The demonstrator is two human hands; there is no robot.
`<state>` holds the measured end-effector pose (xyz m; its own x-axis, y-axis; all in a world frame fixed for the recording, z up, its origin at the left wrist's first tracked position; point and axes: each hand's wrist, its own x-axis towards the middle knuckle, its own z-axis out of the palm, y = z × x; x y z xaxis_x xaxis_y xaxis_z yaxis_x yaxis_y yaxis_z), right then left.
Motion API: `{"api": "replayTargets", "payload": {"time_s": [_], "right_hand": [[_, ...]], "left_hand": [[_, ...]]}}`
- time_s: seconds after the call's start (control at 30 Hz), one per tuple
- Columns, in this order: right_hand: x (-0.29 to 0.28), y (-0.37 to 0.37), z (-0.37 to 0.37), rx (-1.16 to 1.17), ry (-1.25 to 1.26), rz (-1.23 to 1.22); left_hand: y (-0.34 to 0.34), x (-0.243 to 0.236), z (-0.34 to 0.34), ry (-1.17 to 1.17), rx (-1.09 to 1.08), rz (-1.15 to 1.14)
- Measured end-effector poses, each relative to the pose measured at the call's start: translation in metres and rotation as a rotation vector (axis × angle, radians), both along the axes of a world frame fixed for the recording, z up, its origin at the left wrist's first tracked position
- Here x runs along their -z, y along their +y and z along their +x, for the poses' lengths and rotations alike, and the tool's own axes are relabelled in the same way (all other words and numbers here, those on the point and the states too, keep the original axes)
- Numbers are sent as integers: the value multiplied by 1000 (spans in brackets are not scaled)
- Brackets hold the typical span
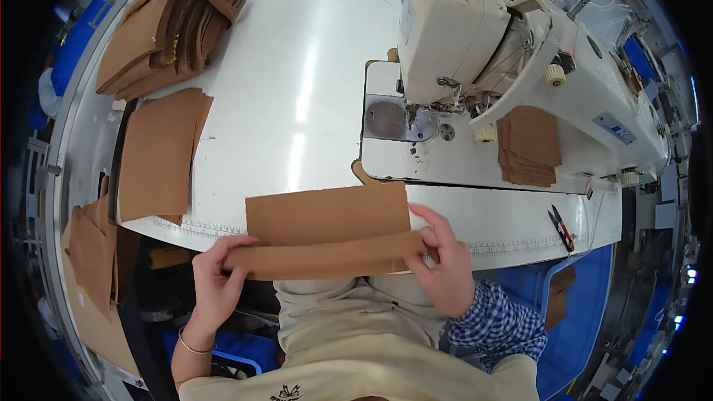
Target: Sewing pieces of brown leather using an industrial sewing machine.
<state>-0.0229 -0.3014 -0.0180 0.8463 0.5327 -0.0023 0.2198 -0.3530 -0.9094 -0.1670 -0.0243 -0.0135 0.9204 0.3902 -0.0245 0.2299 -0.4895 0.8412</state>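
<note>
A brown fabric piece (327, 219) lies over the near edge of the white table, its near part folded into a long band across the front. My left hand (219, 275) pinches the left end of that band between thumb and fingers. At the right end, my right hand (442, 260) grips the same fold, thumb below and fingers above. The fabric's far part rests flat on the table, just short of the sewing machine's plate. What lies under the fold is hidden.
A white sewing machine (475, 44) stands at the right, with small brown pieces (529, 145) stacked under its arm. Red-and-black thread snips (561, 229) lie near the right edge. Brown fabric stacks (160, 156) and a tied bundle (167, 37) sit left. A blue bin (579, 312) is below right.
</note>
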Motion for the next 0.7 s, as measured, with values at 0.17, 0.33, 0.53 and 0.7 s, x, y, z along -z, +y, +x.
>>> {"api": "replayTargets", "payload": {"time_s": [0.17, 0.33, 0.53, 0.7], "right_hand": [[18, 7, 1, 20, -549, -252], [19, 15, -8, -5, -656, -259], [20, 20, -11, -9, -667, -252], [20, 19, -11, -33, -683, -260]], "left_hand": [[13, -22, 32, 310, 42, -238], [10, -35, 69, 243, 267, 704], [-36, -26, 122, -26, 505, 656], [-58, 4, 132, -142, 514, 391]]}}
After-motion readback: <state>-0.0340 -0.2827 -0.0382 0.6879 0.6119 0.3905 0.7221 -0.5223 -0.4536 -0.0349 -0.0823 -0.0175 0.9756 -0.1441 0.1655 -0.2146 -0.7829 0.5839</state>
